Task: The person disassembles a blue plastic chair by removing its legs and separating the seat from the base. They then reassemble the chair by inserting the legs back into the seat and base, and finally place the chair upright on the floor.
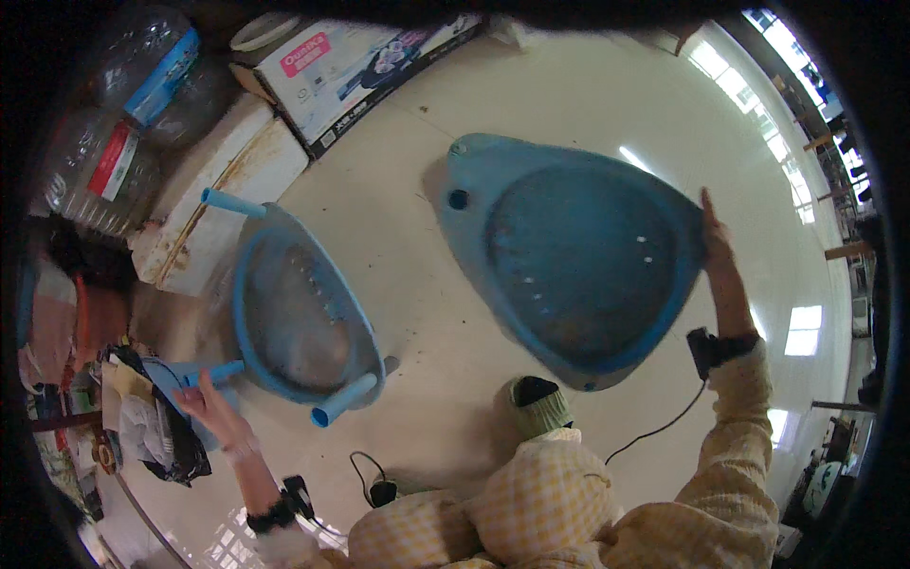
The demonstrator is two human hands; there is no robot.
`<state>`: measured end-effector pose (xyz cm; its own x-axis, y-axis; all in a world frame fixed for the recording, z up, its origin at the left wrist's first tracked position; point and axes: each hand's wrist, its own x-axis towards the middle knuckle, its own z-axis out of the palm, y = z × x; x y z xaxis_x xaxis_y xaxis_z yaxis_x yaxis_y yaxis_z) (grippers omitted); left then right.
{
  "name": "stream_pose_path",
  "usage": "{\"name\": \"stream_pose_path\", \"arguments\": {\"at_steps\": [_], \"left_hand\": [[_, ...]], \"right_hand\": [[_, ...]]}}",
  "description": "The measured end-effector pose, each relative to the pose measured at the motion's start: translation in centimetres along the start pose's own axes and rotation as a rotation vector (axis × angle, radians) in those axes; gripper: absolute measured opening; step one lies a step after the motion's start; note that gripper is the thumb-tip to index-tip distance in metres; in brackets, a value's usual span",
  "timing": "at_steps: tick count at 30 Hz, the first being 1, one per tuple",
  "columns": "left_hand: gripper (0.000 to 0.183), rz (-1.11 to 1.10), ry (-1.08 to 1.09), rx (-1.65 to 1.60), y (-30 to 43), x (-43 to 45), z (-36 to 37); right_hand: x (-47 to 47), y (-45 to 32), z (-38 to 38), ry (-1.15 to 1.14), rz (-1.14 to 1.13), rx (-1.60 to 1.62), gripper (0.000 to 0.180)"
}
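A large blue plastic tray-like part (pixel 583 263) with a rounded triangular recess and a round hole at one end lies or is held over the floor, right of centre. My right hand (pixel 718 245) grips its right edge. To the left, a second blue three-sided plastic piece (pixel 302 313) with a hollow recess stands on its side or upside down, with stubby blue tubes sticking out at its corners. At its lower-left tube (pixel 224 371) is my left hand (pixel 213 412), its fingers at the tube's end; whether they close around it is unclear.
Large clear plastic bottles (pixel 106 171), a stained white foam box (pixel 234 206) and a printed carton (pixel 355 71) stand at upper left. A black bag with packaging (pixel 163 434) lies at left. My feet and dark cables are at the bottom, on the tiled floor (pixel 426 355).
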<state>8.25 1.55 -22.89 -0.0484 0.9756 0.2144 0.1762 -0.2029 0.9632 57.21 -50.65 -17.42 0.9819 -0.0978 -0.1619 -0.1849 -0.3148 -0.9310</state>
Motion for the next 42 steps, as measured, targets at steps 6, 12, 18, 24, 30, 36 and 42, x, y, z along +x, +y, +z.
{"name": "stream_pose_path", "arguments": {"at_steps": [6, 12, 18, 24, 30, 36, 42], "left_hand": [[0.044, -0.03, -0.841, -0.396, 8.8, -16.5, 5.8], [0.067, -1.097, -0.933, 0.357, -1.8, -24.2, 11.3], [0.064, -1.001, -0.857, 0.348, -11.0, -24.6, 11.7], [0.047, -1.084, -0.914, 0.314, -11.4, -24.8, 9.5], [0.044, -1.09, -0.991, 0.235, -7.6, -24.0, 9.9], [0.036, -1.264, -0.98, -0.014, -5.9, -23.1, 10.5], [0.04, -1.296, -0.996, -0.145, -6.3, -24.2, 10.0]], "right_hand": [[2.4, 7.8, 10.9, -0.431, 0.549, 0.335, 0.077], [-1.7, 10.5, 19.8, -0.315, 0.492, 0.101, 0.065], [-3.5, 11.8, 20.2, -0.337, 0.05, -0.371, 0.04], [-1.4, 17.0, 12.6, 0.104, -0.061, -0.762, 0.04], [-1.4, 20.7, 11.7, -0.112, 0.188, -0.199, 0.039], [0.7, 20.8, 9.1, 0.069, 0.092, -0.163, 0.03], [3.8, 18.1, 1.4, 0.16, -0.043, -0.125, 0.032]]}}
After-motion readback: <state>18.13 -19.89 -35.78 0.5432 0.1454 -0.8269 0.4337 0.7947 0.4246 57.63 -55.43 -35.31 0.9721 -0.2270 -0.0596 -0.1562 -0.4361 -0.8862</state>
